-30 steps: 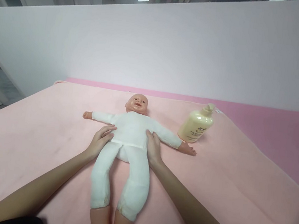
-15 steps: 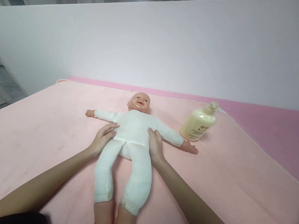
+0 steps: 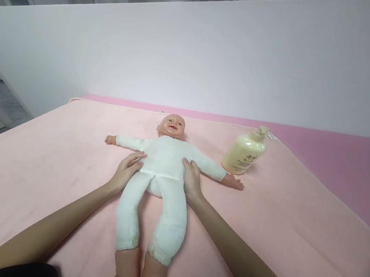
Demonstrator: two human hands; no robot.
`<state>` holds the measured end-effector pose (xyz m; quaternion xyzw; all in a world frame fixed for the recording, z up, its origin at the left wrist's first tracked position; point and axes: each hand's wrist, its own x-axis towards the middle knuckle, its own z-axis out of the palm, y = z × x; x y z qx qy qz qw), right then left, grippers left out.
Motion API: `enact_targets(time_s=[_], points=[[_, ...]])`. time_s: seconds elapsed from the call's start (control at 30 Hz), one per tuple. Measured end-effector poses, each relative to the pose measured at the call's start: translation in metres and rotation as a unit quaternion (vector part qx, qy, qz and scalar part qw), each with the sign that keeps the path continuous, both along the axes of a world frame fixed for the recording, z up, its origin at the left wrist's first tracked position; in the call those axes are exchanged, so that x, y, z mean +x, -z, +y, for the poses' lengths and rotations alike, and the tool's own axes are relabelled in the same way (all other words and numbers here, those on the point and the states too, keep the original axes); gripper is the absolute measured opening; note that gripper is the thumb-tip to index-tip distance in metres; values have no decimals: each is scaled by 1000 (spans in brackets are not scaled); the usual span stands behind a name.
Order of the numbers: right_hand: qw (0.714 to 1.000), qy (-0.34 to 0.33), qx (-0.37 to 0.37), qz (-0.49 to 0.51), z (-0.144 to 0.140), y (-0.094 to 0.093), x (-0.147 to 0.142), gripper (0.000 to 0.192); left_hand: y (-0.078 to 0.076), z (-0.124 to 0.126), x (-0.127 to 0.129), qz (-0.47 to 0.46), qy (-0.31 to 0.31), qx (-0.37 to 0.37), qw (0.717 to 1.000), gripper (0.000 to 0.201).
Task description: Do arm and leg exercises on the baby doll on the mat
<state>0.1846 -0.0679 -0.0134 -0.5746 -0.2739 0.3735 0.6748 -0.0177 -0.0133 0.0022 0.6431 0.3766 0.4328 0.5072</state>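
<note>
A baby doll (image 3: 165, 156) with a white cloth body and bare plastic head, hands and lower legs lies on its back, arms spread, its feet towards me. My left hand (image 3: 126, 172) holds the left side of its waist, fingers resting along the cloth. On the other side, my right hand (image 3: 193, 182) grips the waist with the thumb on the front of the torso; its remaining fingers are mostly hidden. Past my right hand, a pale yellow pump bottle (image 3: 244, 154) stands close beside the doll's outstretched arm.
Beneath the doll is a light pink towel (image 3: 67, 155) spread over a darker pink surface (image 3: 347, 169). A white wall panel (image 3: 209, 60) rises along the back. Ceiling lights and door frames show beyond it.
The view has shifted very slightly. Both hands stay at the doll's waist, and the doll and bottle keep their places.
</note>
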Motion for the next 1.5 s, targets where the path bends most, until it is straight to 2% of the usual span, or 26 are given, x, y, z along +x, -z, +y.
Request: enact_targets(time_s=[1.5], points=[[1000, 8, 16, 22, 3, 5, 1, 27, 2, 1, -2, 21, 12, 8, 1000, 35]])
